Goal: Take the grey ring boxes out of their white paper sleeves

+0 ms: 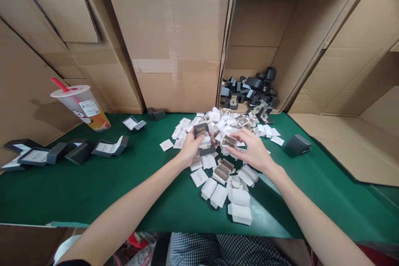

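Note:
My left hand (190, 146) is closed around an open dark jewellery box (208, 149), its thumb lying over the inside. In my right hand (249, 149), just beside it, a small brown-and-white box insert (229, 141) is pinched between thumb and fingers. Both hands hover over a heap of white folded paper inserts and small cards (199, 177). Another brown-lined insert (223, 170) lies just below my hands, and several white folded inserts (240, 208) are spread towards the table's near edge.
Open dark boxes (110, 146) stand along the left, near a drink cup (89, 110) with a red straw. Dark boxes (249, 89) fill the bottom of a cardboard carton (299, 37) at the back. One dark box (298, 144) sits at the right on the green table (140, 187).

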Demonstrator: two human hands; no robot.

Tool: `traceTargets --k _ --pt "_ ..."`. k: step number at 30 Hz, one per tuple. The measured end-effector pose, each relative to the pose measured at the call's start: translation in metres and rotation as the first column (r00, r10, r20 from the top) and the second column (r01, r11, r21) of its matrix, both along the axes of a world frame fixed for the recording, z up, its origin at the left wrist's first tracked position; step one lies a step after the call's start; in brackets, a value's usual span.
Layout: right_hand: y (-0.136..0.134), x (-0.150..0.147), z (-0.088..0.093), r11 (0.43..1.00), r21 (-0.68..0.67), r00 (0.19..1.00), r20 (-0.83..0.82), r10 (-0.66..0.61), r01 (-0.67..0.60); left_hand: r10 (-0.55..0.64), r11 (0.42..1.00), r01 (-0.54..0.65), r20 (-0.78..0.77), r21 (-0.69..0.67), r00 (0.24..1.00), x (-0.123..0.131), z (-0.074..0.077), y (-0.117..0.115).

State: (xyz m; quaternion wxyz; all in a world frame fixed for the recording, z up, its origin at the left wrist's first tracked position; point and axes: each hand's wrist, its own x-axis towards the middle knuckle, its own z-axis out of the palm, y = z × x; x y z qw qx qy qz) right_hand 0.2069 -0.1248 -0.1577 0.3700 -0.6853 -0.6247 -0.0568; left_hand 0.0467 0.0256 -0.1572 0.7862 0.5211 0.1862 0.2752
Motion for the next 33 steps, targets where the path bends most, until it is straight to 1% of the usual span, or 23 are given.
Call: traceTargets --k 3,7,11,18,22,26,30,33 --pt "0.0012 -0.0007 -0.0021 0.999 0.051 1.0 0.006 0.007 -0.008 -0.039 0.999 0.039 0.01 0.004 0.999 -0.0007 0.0003 -0.0004" --pt "0.0032 -0.0014 -0.0044 0.994 0.111 1.0 0.002 0.02 -0.02 -0.108 0.993 0.108 0.013 0.047 0.994 -0.0015 0.0006 -0.0012" --pt "0.0042 -0.003 -0.0047 0.992 0.124 1.0 0.009 0.03 -0.03 -0.131 0.989 0.129 0.012 0.075 0.991 -0.0017 -0.0014 -0.0015" --pt "0.004 -0.008 -0.0034 0.995 0.098 0.999 0.017 0.034 -0.036 -0.137 0.98 0.143 -0.056 0.137 0.989 -0.0024 0.0007 -0.0076" --pt "0.0042 -0.0081 -0.0044 0.994 0.104 0.999 -0.028 0.039 -0.036 -0.159 0.972 0.163 -0.036 0.172 0.987 -0.0024 -0.0015 -0.0072" --pt "0.004 -0.0064 -0.006 0.994 0.104 0.998 -0.037 0.044 -0.04 -0.186 0.96 0.188 -0.029 0.208 0.982 -0.0025 -0.0051 -0.0047" --pt "0.0042 -0.0069 -0.0076 0.999 0.039 0.998 -0.058 0.031 -0.028 -0.193 0.95 0.198 -0.044 0.24 0.98 -0.0029 -0.0021 -0.005" --pt "0.0043 -0.0098 -0.0064 1.0 -0.03 0.999 -0.054 0.004 -0.006 -0.196 0.955 0.2 -0.04 0.218 0.98 -0.0026 0.0014 -0.0062"
